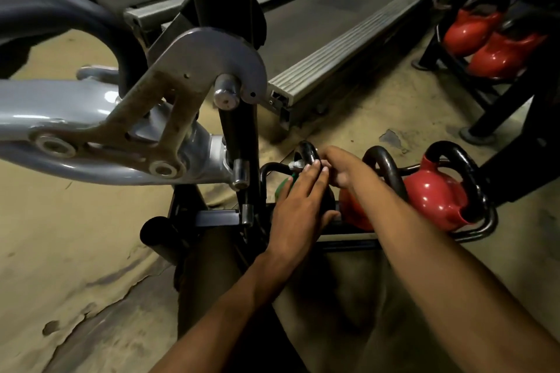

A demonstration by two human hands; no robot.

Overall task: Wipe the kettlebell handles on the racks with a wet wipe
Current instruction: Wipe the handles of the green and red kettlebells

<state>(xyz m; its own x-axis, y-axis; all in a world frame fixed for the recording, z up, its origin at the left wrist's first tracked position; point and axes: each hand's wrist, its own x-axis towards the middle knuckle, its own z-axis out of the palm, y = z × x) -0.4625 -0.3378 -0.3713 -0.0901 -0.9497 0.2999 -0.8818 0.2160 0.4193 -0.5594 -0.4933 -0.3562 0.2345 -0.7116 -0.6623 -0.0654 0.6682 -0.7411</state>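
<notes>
1. Two bare forearms (424,281) reach forward from the bottom edge toward a low rack (477,232) on the floor.
2. Left hand (298,209) lies with straight fingers flat on a green kettlebell (282,188), largely hiding it and gripping nothing.
3. Right hand (341,168) curls its fingers around the black handle (306,150) just above, pinching a white wet wipe (295,165) against it.
4. Red kettlebells (433,195) sit on the same rack to the right, their dark handles upright.
5. Gray machine arm (91,118) juts in from the left; a treadmill (333,24) stands behind, and a second rack (454,70) of red bells at far right.
</notes>
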